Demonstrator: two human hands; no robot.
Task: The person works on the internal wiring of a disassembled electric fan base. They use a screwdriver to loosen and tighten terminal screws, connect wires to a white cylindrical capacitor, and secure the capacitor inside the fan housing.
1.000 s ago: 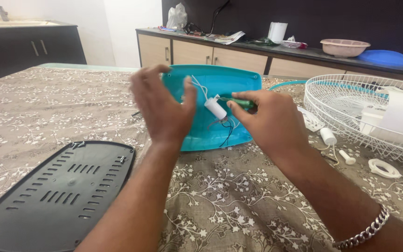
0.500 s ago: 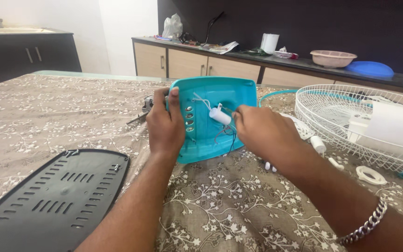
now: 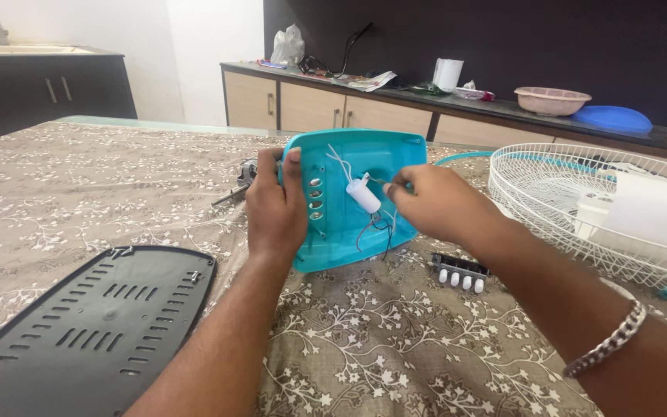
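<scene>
Two hands, left (image 3: pixel 275 208) and right (image 3: pixel 438 205), one teal housing (image 3: pixel 333 232), one white capacitor (image 3: pixel 363 194), one black vented cover (image 3: pixel 90 328), one white fan guard (image 3: pixel 557 193), one switch block (image 3: pixel 459 270) with four white buttons, one pink bowl (image 3: pixel 552 100), one blue lid (image 3: pixel 611 118), one bracelet (image 3: pixel 607 347)

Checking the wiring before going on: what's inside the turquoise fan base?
Inside the turquoise fan base: a white cylindrical capacitor, white, red and black wires, a column of holes. The right hand hides the right portion.
</scene>
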